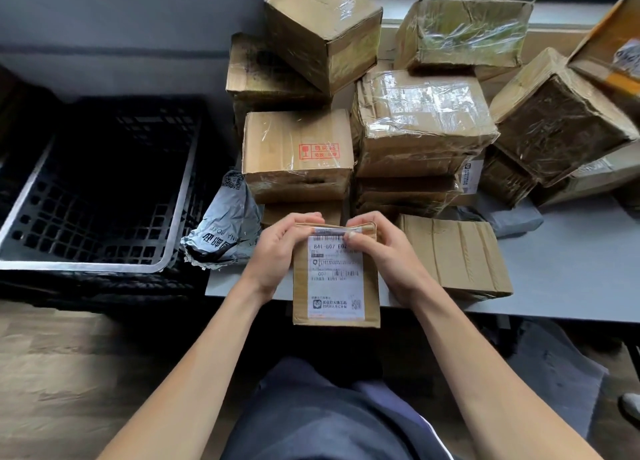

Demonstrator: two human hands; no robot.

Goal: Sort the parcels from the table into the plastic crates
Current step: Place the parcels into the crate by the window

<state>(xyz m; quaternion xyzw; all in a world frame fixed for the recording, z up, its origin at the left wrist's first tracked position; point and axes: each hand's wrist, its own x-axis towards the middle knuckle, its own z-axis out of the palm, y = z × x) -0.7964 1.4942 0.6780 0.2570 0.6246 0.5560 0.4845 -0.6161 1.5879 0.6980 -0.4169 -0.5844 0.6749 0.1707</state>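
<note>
Left hand: grips labelled cardboard parcel at its top left.
Right hand: grips its top right.
Black plastic crate: left of table.

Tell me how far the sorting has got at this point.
Barely started: the black crate shows no parcels inside. In hand: both the left hand and right hand grip a small labelled parcel at the table edge. Left: the heap of cardboard boxes and a grey mailer bag.
</note>
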